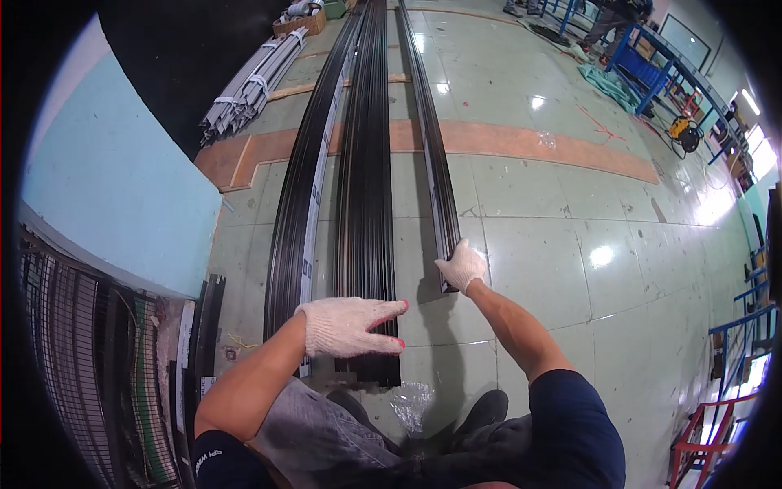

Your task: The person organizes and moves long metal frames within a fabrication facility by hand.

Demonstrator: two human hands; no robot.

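1. The right hand (464,266) grasps a long bar (438,165) by its near end.
2. The bar stretches across the floor (538,253), right of the middle stack (366,183).
3. The left hand (346,327) spreads loosely over that stack; touch cannot be told.

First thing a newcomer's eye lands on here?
Probably the long dark bars: a wide stack running up the middle of the floor, with another stack to its left. Next, the gloved hands: the left hand, fingers spread, over the middle stack's near end, and the right hand gripping the near end of a narrow dark bar on the right. Then the pale blue panel at far left.
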